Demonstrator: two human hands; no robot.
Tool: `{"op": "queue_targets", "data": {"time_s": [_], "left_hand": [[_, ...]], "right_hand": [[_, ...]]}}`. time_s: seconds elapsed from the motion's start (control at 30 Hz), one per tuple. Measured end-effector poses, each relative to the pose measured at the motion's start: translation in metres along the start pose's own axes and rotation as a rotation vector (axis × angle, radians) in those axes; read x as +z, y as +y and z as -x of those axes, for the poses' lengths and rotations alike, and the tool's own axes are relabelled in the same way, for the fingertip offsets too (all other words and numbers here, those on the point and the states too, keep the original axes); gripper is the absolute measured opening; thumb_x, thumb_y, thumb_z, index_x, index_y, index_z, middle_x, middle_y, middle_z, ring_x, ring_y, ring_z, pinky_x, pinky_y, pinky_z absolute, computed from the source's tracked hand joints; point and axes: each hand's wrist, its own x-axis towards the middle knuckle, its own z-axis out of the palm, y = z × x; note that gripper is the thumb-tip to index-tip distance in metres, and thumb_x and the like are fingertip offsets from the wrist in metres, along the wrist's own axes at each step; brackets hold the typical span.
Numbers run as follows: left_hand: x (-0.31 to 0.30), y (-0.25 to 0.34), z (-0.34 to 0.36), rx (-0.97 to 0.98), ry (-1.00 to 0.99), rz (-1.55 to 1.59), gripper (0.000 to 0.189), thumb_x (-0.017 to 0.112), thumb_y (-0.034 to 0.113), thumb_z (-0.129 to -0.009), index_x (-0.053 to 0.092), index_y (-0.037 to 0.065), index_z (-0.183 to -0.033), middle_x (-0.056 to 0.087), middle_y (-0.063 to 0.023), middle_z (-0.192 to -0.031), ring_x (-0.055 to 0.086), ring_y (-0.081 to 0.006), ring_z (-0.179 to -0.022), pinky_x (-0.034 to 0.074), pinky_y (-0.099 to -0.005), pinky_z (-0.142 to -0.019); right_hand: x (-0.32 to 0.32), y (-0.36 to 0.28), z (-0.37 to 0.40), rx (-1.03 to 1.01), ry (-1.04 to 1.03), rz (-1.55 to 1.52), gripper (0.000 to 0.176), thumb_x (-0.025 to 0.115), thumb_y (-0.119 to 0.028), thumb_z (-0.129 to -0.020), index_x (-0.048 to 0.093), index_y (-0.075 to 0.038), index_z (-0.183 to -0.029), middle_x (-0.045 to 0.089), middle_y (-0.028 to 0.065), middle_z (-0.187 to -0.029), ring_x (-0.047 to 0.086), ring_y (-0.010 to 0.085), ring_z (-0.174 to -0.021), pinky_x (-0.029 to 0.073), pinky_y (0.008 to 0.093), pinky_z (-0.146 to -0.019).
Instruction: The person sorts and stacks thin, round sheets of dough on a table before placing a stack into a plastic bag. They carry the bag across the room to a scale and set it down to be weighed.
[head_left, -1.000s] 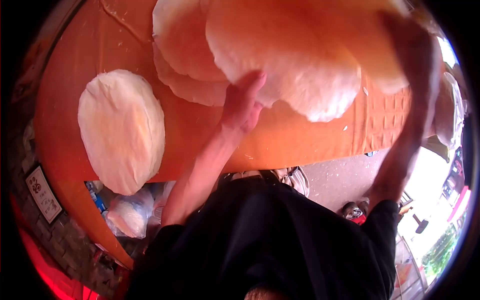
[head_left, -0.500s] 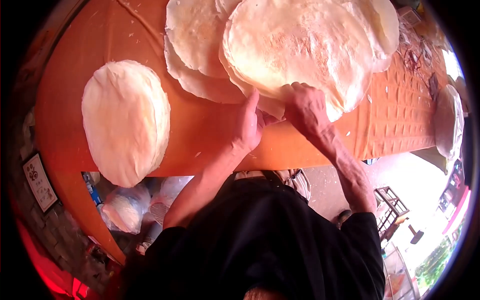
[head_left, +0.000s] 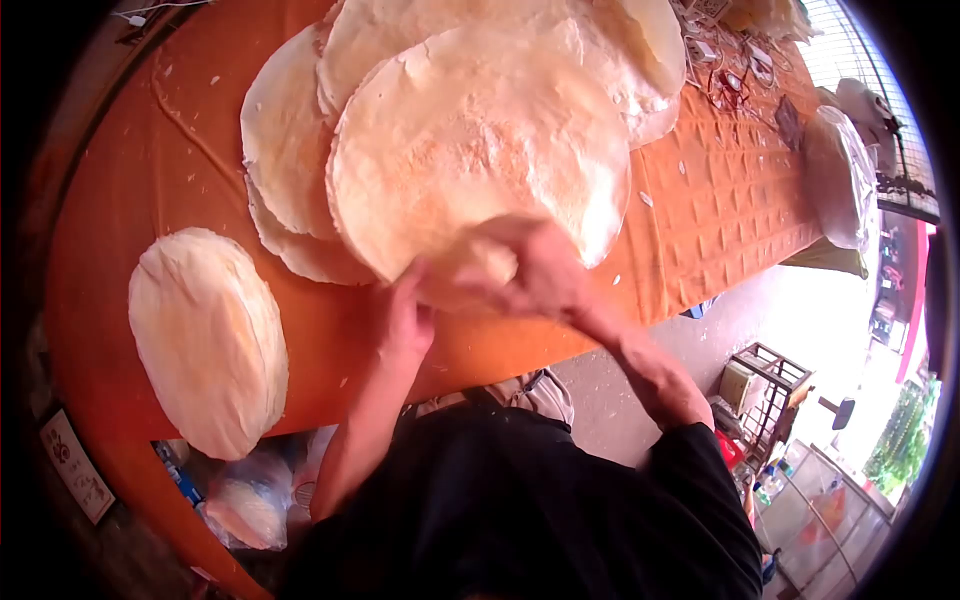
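Several large, thin round flatbreads [head_left: 470, 110] lie overlapping on an orange-covered table. At the near edge of the top one, my left hand [head_left: 408, 315] pinches the rim, thumb uppermost. My right hand [head_left: 535, 268] is smeared by motion over the same near edge. Its fingers are curled, and a blurred flap of flatbread shows between the two hands. Farther left, a thick oval stack of pale flatbreads [head_left: 205, 340] rests near the table's front edge, apart from my hands.
The orange table cover [head_left: 690, 220] has a raised grid pattern on the right. Cables [head_left: 735, 90] lie at the back right, near a plastic-wrapped bundle [head_left: 838, 175]. Plastic bags [head_left: 248, 500] sit under the table at left. A metal-framed rack [head_left: 770, 390] stands on the floor.
The view has shifted, so the table's contents appear lower and further left. My right hand has moved up over the flatbread's near edge, bringing up a flap; my left stays at the rim.
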Motion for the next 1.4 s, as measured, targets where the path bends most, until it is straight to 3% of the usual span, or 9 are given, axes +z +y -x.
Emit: {"op": "queue_targets", "data": {"time_s": [0.13,0.3,0.53,0.7,0.9,1.07,1.2,1.3,1.4], "left_hand": [[-0.046,0.031,0.018,0.119,-0.083,-0.147,0.048,0.061,0.003,-0.082,0.048,0.001,-0.128,0.057,-0.0090,-0.119,0.055,-0.0215,-0.108,0.046,-0.0359,-0.092],[-0.090,0.043,0.026,0.024,-0.028,-0.315,0.046,0.060,0.003,-0.083,0.048,-0.001,-0.127,0.056,-0.0102,-0.120,0.055,-0.0225,-0.110,0.046,-0.0369,-0.092],[-0.105,0.046,0.037,0.033,-0.004,-0.232,0.048,0.058,0.002,-0.084,0.045,-0.002,-0.130,0.055,-0.0111,-0.123,0.054,-0.0243,-0.112,0.045,-0.0378,-0.095],[-0.116,0.042,0.031,0.068,-0.012,-0.300,0.052,0.056,0.002,-0.084,0.041,0.000,-0.133,0.052,-0.0118,-0.127,0.052,-0.0264,-0.116,0.043,-0.0405,-0.097],[-0.119,0.043,0.029,0.113,-0.117,-0.365,0.056,0.055,0.002,-0.084,0.037,0.000,-0.136,0.050,-0.0121,-0.130,0.050,-0.0261,-0.118,0.041,-0.0388,-0.100],[-0.098,0.044,0.038,0.118,-0.093,-0.202,0.045,0.057,0.009,-0.085,0.048,-0.007,-0.126,0.057,-0.0137,-0.120,0.056,-0.0220,-0.109,0.045,-0.0335,-0.093],[-0.128,0.021,0.026,0.135,-0.238,0.048,0.046,0.056,0.009,-0.086,0.045,0.002,-0.130,0.055,-0.0086,-0.123,0.054,-0.0206,-0.112,0.044,-0.0359,-0.096],[-0.166,-0.017,0.004,0.132,-0.290,-0.138,0.059,0.060,0.021,-0.089,0.032,0.006,-0.139,0.044,-0.0050,-0.136,0.046,-0.0192,-0.122,0.042,-0.0368,-0.100],[-0.114,0.006,0.035,0.124,-0.250,-0.008,0.061,0.058,0.025,-0.090,0.030,0.006,-0.141,0.043,-0.0052,-0.137,0.045,-0.0198,-0.123,0.041,-0.0378,-0.102]], "right_hand": [[-0.082,0.113,-0.022,0.476,0.606,-0.715,0.043,0.052,-0.035,-0.094,0.061,0.005,-0.106,0.068,0.0164,-0.091,0.066,0.0209,-0.084,0.053,0.0327,-0.078],[-0.107,0.185,-0.084,0.631,0.552,-1.196,0.043,0.057,-0.028,-0.090,0.052,0.008,-0.114,0.062,0.0216,-0.097,0.064,0.0349,-0.094,0.052,0.0419,-0.089],[-0.109,0.201,-0.130,0.871,0.225,-0.782,0.038,0.071,-0.034,-0.076,0.059,-0.002,-0.094,0.054,0.0082,-0.062,0.055,0.0163,-0.053,0.043,0.0289,-0.045],[-0.121,0.105,-0.155,0.230,0.359,-0.172,0.037,0.065,-0.035,-0.083,0.061,-0.002,-0.097,0.058,0.0067,-0.079,0.058,0.0167,-0.075,0.044,0.0289,-0.066],[-0.180,-0.025,-0.171,-0.040,0.508,-0.341,0.035,0.061,-0.028,-0.086,0.059,0.000,-0.108,0.058,0.0096,-0.097,0.056,0.0173,-0.091,0.042,0.0288,-0.080],[-0.194,-0.052,-0.109,0.072,0.575,-0.673,0.035,0.058,-0.021,-0.089,0.057,0.001,-0.117,0.057,0.0119,-0.112,0.054,0.0179,-0.104,0.040,0.0287,-0.092],[-0.127,0.002,-0.029,0.578,0.668,-0.807,0.037,0.055,-0.016,-0.092,0.055,0.003,-0.124,0.057,0.0138,-0.124,0.053,0.0183,-0.114,0.038,0.0287,-0.102],[-0.044,0.028,0.037,0.769,0.341,-0.904,0.019,0.059,-0.014,-0.089,0.064,0.001,-0.100,0.062,0.0023,-0.077,0.055,0.0104,-0.060,0.046,0.0210,-0.055],[-0.003,0.032,0.074,0.941,0.194,-0.800,0.022,0.061,-0.022,-0.090,0.063,-0.001,-0.089,0.060,0.0035,-0.067,0.057,0.0114,-0.054,0.046,0.0244,-0.048]]}}
